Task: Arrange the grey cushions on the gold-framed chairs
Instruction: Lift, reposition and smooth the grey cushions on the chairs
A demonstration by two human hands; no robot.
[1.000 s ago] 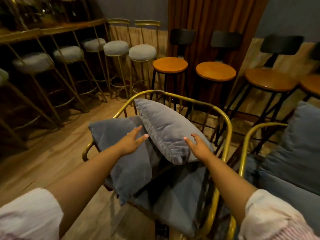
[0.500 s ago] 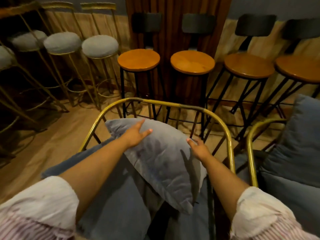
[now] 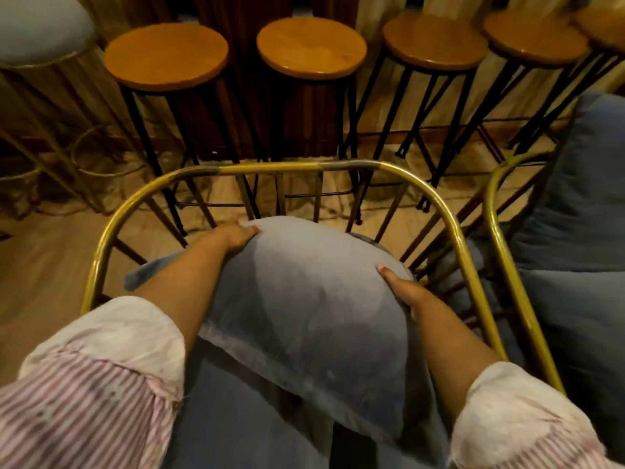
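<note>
A grey cushion (image 3: 304, 299) leans against the curved back of a gold-framed chair (image 3: 270, 168) right in front of me. My left hand (image 3: 236, 233) grips the cushion's upper left corner. My right hand (image 3: 400, 289) holds its right edge, fingers wrapped around the side. Under the cushion lies the chair's grey seat cushion (image 3: 236, 418). A corner of another grey cushion (image 3: 145, 272) pokes out at the left behind my forearm. A second gold-framed chair (image 3: 497, 211) with grey cushions (image 3: 581, 231) stands at the right.
Several wooden-topped bar stools on black legs (image 3: 311, 45) stand in a row just beyond the chair back. A grey-topped gold stool (image 3: 37, 28) is at the far left. Wooden floor (image 3: 40, 265) lies open to the left of the chair.
I have leaned in closer over the chair. The cushion has gone from lying tilted to standing against the chair back, and both hands now grip its sides.
</note>
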